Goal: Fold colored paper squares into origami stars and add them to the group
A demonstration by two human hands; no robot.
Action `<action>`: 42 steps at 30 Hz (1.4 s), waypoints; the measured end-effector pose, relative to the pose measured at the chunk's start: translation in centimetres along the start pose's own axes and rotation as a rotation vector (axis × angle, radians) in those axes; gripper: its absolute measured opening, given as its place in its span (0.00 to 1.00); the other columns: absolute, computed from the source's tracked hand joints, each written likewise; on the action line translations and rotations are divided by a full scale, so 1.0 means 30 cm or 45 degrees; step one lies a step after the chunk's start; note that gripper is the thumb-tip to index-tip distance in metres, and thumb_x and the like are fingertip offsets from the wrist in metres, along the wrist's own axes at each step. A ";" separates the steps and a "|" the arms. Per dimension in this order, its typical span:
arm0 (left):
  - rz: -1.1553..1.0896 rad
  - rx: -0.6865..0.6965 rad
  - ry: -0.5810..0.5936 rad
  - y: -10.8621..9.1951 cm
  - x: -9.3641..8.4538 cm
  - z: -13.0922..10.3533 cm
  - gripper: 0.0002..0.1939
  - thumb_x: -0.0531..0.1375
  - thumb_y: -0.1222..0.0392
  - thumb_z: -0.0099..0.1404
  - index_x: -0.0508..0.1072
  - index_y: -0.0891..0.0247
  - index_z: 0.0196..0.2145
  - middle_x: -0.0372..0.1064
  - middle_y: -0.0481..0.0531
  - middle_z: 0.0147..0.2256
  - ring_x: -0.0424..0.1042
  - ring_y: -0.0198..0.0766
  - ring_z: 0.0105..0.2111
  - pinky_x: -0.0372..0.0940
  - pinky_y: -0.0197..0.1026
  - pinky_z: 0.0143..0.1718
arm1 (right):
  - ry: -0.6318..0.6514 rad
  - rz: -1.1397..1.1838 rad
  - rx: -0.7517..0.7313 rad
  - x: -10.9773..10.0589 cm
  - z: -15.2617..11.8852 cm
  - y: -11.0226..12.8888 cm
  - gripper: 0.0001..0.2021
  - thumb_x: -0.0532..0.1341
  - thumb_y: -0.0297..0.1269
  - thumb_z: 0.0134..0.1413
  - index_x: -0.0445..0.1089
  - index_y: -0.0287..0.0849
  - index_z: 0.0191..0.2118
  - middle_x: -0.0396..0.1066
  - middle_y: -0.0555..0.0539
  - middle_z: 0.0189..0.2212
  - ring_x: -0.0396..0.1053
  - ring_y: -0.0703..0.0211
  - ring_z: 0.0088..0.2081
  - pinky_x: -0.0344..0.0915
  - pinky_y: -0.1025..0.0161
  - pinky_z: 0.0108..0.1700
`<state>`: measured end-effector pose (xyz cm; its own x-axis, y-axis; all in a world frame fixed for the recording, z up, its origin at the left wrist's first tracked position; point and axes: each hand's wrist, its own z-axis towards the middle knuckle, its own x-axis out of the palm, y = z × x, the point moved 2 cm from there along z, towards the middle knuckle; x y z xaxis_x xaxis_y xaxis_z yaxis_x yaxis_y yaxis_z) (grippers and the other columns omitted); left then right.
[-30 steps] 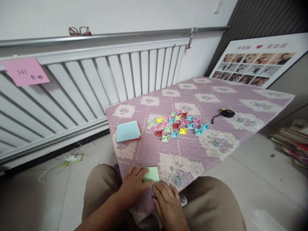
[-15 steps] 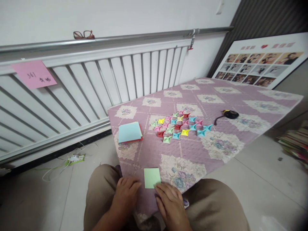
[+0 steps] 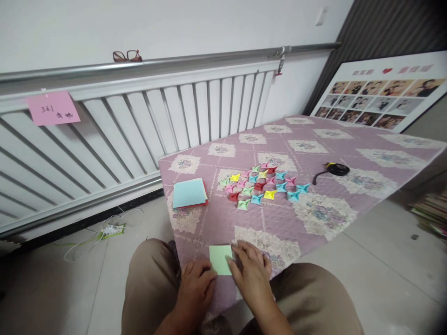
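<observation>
Puckered purple cloth lies beneath us, soft enough that a crease pressed on it could run crooked. Our right hand rests spread, thumb at the green square's right edge; our left hand lies curled at its near-left corner, and we cannot tell whether it pinches. Smooth and flat, the square could skew if we push unevenly. Beyond stand sharp-pointed folded papers, which a careless sweep could scatter.

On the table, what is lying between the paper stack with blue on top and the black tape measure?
In the head view, small folded paper pieces of several colours lie between the paper stack and the tape measure, on the flowered tablecloth.
</observation>
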<state>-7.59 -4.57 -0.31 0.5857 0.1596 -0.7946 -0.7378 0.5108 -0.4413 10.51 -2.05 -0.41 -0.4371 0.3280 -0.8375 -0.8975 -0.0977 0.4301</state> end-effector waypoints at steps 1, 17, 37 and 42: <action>-0.002 -0.008 0.002 -0.001 0.001 0.001 0.11 0.55 0.70 0.60 0.74 0.59 0.37 0.68 0.53 0.39 0.66 0.44 0.39 0.60 0.49 0.41 | -0.005 0.010 0.003 0.002 -0.001 0.002 0.12 0.58 0.44 0.53 0.71 0.52 0.43 0.70 0.47 0.49 0.63 0.45 0.52 0.48 0.41 0.53; -0.092 -0.161 -0.314 0.032 0.029 -0.069 0.20 0.54 0.66 0.62 0.59 0.65 0.52 0.62 0.61 0.49 0.63 0.45 0.51 0.63 0.52 0.51 | -0.304 0.181 -0.294 -0.086 -0.023 0.047 0.07 0.54 0.31 0.53 0.67 0.48 0.29 0.71 0.49 0.37 0.65 0.50 0.47 0.40 0.41 0.57; 0.054 0.109 -0.149 -0.020 -0.030 -0.043 0.19 0.53 0.74 0.56 0.76 0.55 0.37 0.71 0.51 0.40 0.65 0.43 0.44 0.57 0.48 0.46 | 0.026 -0.040 -0.462 -0.032 -0.184 0.024 0.15 0.60 0.36 0.54 0.66 0.52 0.48 0.70 0.49 0.46 0.66 0.50 0.50 0.45 0.42 0.57; 0.061 0.078 -0.100 -0.006 -0.035 -0.068 0.22 0.53 0.76 0.53 0.74 0.56 0.40 0.71 0.50 0.41 0.64 0.43 0.46 0.56 0.47 0.47 | 0.003 0.018 -0.508 -0.042 -0.179 0.062 0.12 0.58 0.31 0.55 0.67 0.51 0.45 0.72 0.50 0.42 0.68 0.54 0.47 0.45 0.46 0.58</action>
<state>-8.75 -6.55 -0.25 0.5768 0.2494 -0.7779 -0.7449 0.5513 -0.3756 9.08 -7.68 -0.35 -0.4495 0.3219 -0.8332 -0.8436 -0.4598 0.2775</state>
